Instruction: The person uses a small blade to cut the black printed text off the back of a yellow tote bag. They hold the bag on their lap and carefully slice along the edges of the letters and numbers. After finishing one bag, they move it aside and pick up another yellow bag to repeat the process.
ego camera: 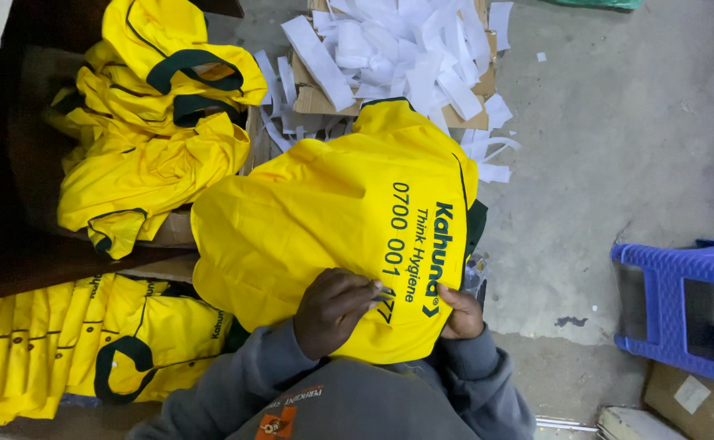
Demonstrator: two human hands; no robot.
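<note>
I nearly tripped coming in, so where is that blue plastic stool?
The blue plastic stool stands on the concrete floor at the right edge of the head view, just above a cardboard box.

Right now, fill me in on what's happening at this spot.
A person in a grey sweatshirt holds a yellow garment with dark green print on their lap. The left hand pinches at the print; the right hand grips the hem. More yellow garments lie piled left, and white paper strips litter cardboard ahead.
</note>
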